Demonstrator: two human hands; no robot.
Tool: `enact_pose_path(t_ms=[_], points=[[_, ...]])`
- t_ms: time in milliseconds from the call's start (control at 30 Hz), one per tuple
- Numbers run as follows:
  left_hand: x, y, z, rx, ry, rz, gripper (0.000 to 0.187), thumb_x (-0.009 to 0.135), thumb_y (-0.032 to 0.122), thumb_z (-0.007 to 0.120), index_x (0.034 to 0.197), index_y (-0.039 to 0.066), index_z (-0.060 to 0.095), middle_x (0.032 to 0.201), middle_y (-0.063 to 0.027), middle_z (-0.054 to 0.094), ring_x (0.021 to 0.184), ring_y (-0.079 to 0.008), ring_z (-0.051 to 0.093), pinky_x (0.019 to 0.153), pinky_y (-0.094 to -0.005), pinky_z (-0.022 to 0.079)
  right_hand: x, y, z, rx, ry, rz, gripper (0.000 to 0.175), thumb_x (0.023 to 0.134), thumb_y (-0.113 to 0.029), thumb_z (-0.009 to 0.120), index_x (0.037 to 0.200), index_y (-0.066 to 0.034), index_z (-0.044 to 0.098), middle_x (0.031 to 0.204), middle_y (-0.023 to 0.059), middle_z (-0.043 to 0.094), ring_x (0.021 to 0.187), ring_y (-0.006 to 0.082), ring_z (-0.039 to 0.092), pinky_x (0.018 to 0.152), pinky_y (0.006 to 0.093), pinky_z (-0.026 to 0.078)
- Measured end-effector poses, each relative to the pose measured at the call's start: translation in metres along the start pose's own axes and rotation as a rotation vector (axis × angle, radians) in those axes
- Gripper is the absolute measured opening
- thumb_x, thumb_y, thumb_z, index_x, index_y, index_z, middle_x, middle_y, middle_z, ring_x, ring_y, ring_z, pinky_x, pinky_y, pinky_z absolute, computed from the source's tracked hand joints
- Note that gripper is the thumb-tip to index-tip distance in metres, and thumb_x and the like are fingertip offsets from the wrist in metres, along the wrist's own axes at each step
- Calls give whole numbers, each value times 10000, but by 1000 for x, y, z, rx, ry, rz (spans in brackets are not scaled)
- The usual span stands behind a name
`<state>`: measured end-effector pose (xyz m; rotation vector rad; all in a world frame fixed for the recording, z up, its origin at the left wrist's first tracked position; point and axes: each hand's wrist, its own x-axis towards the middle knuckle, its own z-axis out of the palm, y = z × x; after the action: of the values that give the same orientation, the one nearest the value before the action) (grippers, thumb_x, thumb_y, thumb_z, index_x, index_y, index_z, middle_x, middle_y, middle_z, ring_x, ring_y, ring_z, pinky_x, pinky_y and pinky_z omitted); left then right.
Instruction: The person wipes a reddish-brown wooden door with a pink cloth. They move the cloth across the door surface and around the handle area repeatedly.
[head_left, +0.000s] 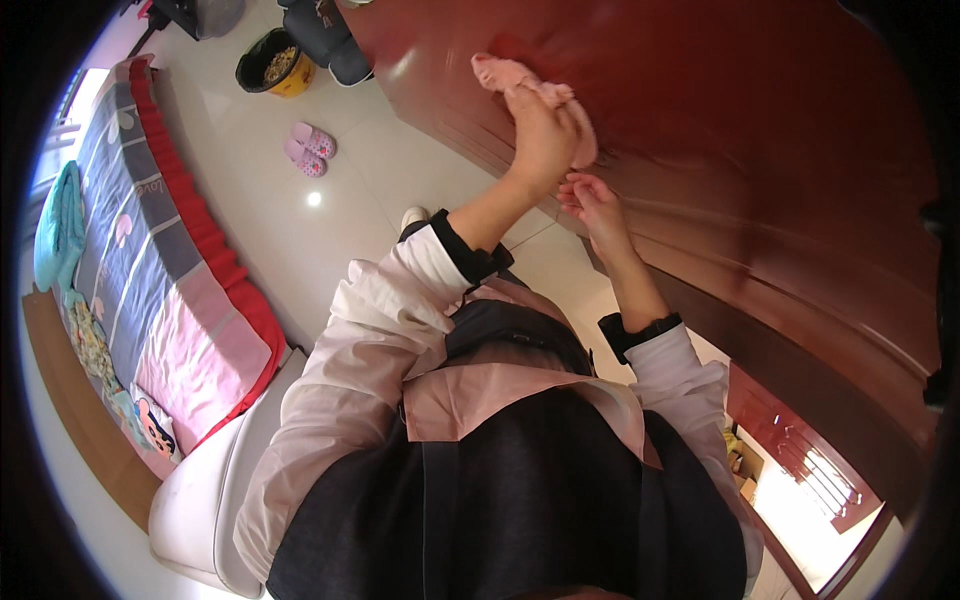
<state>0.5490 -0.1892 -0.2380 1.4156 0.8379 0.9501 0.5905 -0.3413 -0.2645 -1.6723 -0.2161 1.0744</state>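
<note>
My left hand (546, 142) grips a fluffy pink cloth (504, 73) and holds it against a glossy red-brown wooden panel (712, 97), which looks like a door. One end of the cloth hangs down past my fingers. Just below, my right hand (600, 214) is raised beside the panel's edge, its fingers loosely curled and slightly apart. Nothing shows in it. Both wrists have black cuffs below pale sleeves. A dark apron (525, 495) with a pink trim covers my front.
To the left stands a bed (187, 247) with a patterned cover and a red ruffle. Pink slippers (310, 150) lie on the tiled floor (247, 165). Farther off is a yellow-and-black bucket (289, 79) with contents. Another room with a red door (802, 442) shows at lower right.
</note>
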Motion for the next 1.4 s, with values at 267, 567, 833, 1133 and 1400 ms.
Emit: enact_pose_path(t_ms=[267,567,833,1133,1400], points=[[-28,66,12,-90,-36,318,313,791,-110,454,1083,-113,341,971,-181,491,832,-274,525,762,-379,476,-28,-20,-5,-30,-13,-108,191,965,-179,504,1072,-36,569,930,35,627,822,103,600,739,237,489],[-48,82,35,388,-20,732,779,776,-63,611,1394,-75,136,1210,-279,397,930,-357,554,805,-411,500,-50,-23,-41,31,-38,-156,168,970,-132,481,1063,-22,568,889,29,624,781,87,580,721,228,485],[-39,119,54,241,-39,924,643,751,-2,631,1311,-87,326,1304,-393,273,1171,-597,293,984,-548,342,-63,-23,-68,37,-46,-211,186,980,-148,466,1083,-28,564,924,45,631,828,104,607,726,228,496],[-81,113,64,561,-260,1264,528,733,165,623,1252,197,534,1343,-196,380,1259,-441,357,1006,-534,351,-82,-28,-85,101,-44,-185,188,978,-166,481,1089,-31,549,939,44,629,846,112,616,736,227,505],[-98,143,113,512,-180,1326,484,740,184,622,1220,224,573,1334,-148,416,1282,-383,362,1018,-518,342,-111,-56,-123,211,-25,-397,226,978,-190,502,1112,-18,560,1005,50,607,849,136,587,784,286,495]])
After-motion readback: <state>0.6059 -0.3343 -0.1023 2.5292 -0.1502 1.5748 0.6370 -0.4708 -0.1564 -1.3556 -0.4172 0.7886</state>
